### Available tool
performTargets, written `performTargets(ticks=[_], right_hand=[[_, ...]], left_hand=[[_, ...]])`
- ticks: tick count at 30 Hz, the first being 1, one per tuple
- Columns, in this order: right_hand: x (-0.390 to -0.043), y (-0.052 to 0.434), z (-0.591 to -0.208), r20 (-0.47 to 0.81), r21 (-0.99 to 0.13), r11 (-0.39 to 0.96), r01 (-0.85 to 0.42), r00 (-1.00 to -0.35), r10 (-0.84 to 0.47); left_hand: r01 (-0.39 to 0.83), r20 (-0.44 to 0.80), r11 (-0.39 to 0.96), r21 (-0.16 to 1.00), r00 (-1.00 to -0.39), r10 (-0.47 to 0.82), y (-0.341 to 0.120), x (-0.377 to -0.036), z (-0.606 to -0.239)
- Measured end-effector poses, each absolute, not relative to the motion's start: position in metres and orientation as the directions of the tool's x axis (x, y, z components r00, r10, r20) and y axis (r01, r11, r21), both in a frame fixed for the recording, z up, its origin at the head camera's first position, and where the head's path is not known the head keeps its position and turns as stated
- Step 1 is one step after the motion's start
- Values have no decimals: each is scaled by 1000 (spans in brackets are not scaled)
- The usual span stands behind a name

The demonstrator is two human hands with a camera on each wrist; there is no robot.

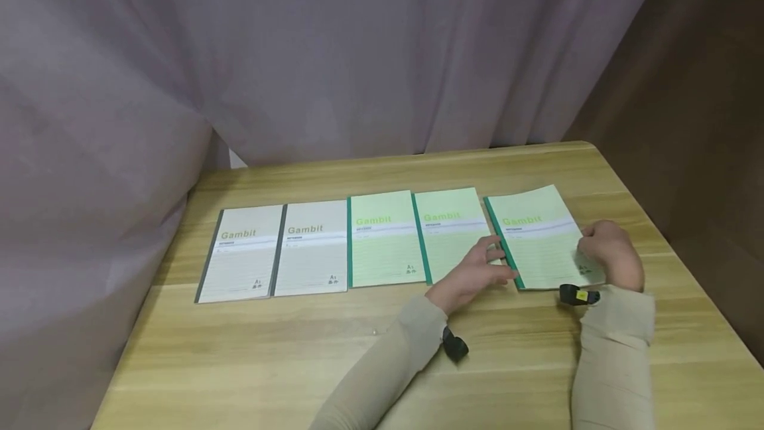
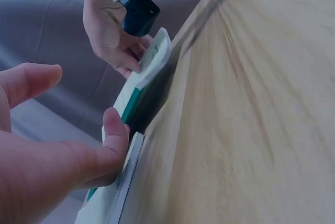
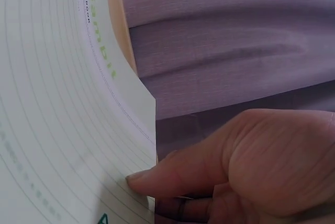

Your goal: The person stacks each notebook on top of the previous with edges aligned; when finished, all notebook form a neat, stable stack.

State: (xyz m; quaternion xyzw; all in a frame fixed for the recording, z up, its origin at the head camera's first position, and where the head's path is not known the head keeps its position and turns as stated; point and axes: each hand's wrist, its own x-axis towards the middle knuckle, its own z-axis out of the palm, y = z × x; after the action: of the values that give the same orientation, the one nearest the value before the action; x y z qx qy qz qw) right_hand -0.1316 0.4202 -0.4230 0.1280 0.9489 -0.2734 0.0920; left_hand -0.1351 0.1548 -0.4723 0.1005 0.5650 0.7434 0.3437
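Note:
Toward the right end of a row lies a pale green notebook with a dark green spine, its outer side raised off the table in the left wrist view. My right hand pinches its right edge; in the right wrist view the thumb presses on the lined cover and the other fingers are partly hidden behind. My left hand is at that notebook's spine, fingers spread, over the lower right corner of the neighbouring green notebook. Whether its fingertips touch the spine I cannot tell.
To the left lie another green notebook and two white notebooks with grey spines, one white notebook beside the other white notebook. They rest on a wooden table. A grey-purple curtain hangs behind it.

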Motion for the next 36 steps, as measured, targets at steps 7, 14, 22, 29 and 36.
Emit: performTargets(ticks=[7, 14, 22, 29, 36], right_hand=[[-131, 416, -418, -226, -497, 827, 264, -959, 170], [-128, 408, -411, -209, -493, 830, 260, -962, 177], [-129, 406, -398, -223, -480, 844, 239, -964, 146], [-128, 397, -387, -210, -459, 859, 227, -967, 143], [-128, 389, -380, -222, -456, 860, 229, -965, 139]], left_hand=[[-410, -259, -132, 902, -761, 594, 154, -137, -473], [-408, -247, -157, 899, -769, 589, 153, -139, -473], [-433, -235, -239, 869, -786, 572, 154, -141, -475], [-436, -241, -264, 860, -805, 542, 153, -143, -472], [-412, -247, -242, 878, -825, 508, 148, -144, -469]])
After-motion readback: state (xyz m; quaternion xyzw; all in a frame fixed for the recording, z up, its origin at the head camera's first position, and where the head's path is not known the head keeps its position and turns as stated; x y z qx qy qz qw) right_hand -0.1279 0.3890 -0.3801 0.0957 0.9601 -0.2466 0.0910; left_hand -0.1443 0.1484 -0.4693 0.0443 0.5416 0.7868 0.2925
